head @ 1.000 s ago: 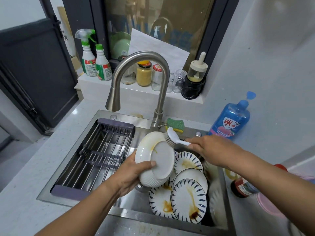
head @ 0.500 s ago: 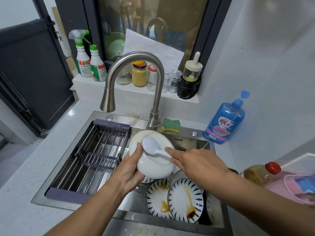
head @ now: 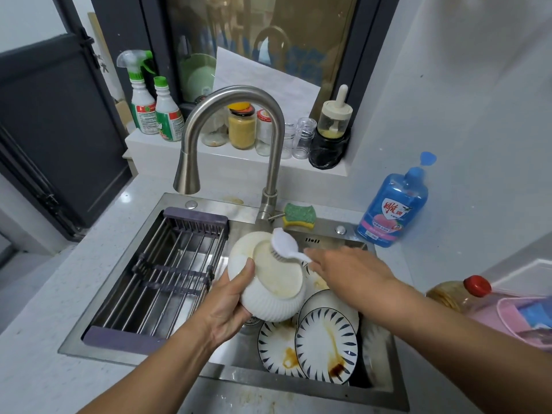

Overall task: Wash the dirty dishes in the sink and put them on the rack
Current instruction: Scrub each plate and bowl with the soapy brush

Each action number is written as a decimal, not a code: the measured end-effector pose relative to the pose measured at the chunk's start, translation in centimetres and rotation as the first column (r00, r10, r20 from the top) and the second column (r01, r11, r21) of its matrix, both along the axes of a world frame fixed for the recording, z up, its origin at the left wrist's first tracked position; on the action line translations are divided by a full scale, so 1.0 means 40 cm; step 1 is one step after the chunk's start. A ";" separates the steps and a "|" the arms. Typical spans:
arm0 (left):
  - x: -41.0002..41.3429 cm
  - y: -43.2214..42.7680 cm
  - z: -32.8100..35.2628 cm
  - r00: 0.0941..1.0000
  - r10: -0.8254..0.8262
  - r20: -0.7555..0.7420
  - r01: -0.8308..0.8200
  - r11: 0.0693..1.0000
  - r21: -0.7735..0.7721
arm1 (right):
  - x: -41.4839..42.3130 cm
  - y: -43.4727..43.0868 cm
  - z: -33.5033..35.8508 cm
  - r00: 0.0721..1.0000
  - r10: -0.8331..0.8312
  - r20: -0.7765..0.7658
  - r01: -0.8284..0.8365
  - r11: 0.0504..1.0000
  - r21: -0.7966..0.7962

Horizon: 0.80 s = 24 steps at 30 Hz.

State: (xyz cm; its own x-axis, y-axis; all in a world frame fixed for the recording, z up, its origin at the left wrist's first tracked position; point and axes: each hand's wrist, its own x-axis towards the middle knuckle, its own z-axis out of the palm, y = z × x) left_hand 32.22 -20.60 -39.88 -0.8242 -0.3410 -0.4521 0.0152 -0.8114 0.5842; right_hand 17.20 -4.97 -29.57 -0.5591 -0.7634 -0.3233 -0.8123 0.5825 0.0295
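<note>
Bowl (head: 270, 297) sat over the sink (head: 227, 372), tilted toward you, just right of the rack (head: 167, 271); your left hand (head: 227, 307) gripped its ribbed wall, thumb hooked over the rim. Your right hand (head: 349, 270) held the brush (head: 283, 245) by its handle, bristles pressed on the inner wall near the far rim. Brown film showed across the inside. Judgement: short overlapping strokes were called for, with the left hand turning the bowl so the whole rim band got covered; no water seen at the tap (head: 236, 94), so a rinse was due before racking. Stained plates (head: 325, 339) lay below

Pale countertop (head: 44, 294), inset steel sink (head: 328, 228), blue soap bottle (head: 391, 210) (upright), sponge (head: 299, 215) on rim
</note>
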 end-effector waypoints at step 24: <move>0.025 -0.049 0.001 1.000 0.004 0.026 -0.005 1.000 0.009 | 0.023 0.042 -0.003 1.000 0.005 -0.010 -0.003 0.991 0.135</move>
